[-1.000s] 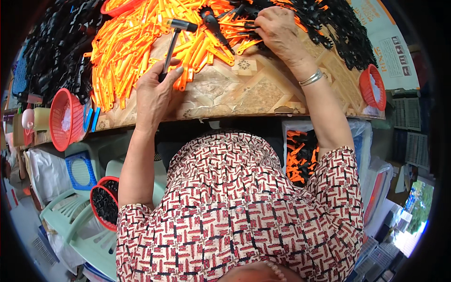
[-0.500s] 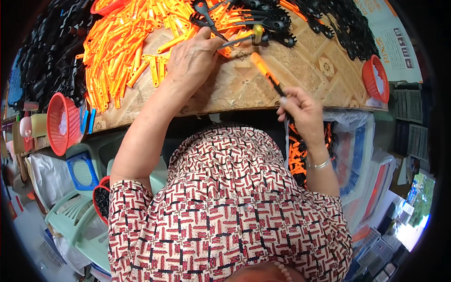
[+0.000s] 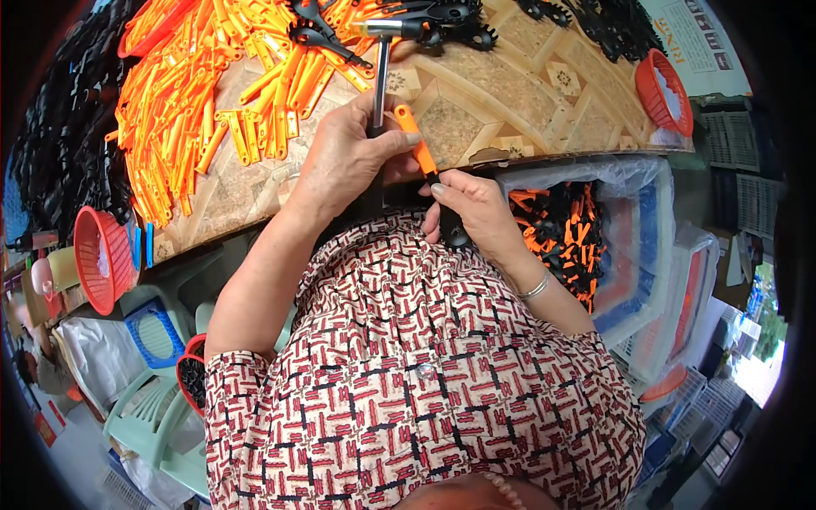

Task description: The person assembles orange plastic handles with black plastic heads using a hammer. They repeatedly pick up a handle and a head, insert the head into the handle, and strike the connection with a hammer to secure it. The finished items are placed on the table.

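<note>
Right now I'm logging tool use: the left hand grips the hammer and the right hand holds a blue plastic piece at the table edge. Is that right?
Not quite. In the head view the piece in the right hand is orange, not blue. The rest stands: the left hand grips the hammer, and the piece is held at the table edge.

left hand grips hammer; right hand holds orange piece
</note>
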The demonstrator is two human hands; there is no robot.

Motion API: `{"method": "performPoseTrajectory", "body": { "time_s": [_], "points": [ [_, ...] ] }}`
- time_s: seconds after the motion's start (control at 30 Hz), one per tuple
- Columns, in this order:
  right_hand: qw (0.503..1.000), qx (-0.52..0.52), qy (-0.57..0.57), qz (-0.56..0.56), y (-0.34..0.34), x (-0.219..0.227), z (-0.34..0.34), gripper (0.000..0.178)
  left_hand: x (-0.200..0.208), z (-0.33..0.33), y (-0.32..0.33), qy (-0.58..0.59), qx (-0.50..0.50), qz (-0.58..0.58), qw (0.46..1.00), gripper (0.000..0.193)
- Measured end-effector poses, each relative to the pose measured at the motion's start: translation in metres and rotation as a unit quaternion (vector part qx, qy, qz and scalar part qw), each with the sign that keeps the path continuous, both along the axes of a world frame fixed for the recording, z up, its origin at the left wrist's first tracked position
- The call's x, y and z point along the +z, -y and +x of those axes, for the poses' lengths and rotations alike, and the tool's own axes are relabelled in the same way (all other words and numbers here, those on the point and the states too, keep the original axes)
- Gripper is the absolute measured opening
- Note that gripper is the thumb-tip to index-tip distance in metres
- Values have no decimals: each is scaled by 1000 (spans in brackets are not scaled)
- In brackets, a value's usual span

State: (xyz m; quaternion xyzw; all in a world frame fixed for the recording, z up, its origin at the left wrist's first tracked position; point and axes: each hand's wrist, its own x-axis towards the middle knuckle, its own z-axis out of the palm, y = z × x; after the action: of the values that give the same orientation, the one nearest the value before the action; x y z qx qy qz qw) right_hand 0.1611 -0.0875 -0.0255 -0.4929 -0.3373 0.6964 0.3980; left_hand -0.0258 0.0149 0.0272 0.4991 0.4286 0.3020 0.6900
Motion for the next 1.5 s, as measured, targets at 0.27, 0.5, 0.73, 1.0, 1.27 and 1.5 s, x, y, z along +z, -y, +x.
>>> {"method": "performPoseTrajectory", "body": {
  "time_s": [0.27,0.5,0.73,1.0,1.27,1.5],
  "points": [
    [999,-6,-27,-47,-3,7,1,28,-12,5,-4,-96,-24,20,995,26],
    [1000,-12,-15,-19,-4,2,-2,28,-15,7,3,-182,-31,107,977,22],
    [998,-22,51,-34,-12,5,-2,38,-31,5,7,-272,-14,428,862,38],
    [996,-32,78,-33,-12,4,-6,39,17,-34,45,-115,54,343,931,38],
    [997,-39,48,-50,-10,3,-6,30,10,-54,59,-256,38,439,861,55],
    [997,-24,37,-57,-12,7,-4,28,2,-54,71,-359,-85,410,834,62]
  ]
}}
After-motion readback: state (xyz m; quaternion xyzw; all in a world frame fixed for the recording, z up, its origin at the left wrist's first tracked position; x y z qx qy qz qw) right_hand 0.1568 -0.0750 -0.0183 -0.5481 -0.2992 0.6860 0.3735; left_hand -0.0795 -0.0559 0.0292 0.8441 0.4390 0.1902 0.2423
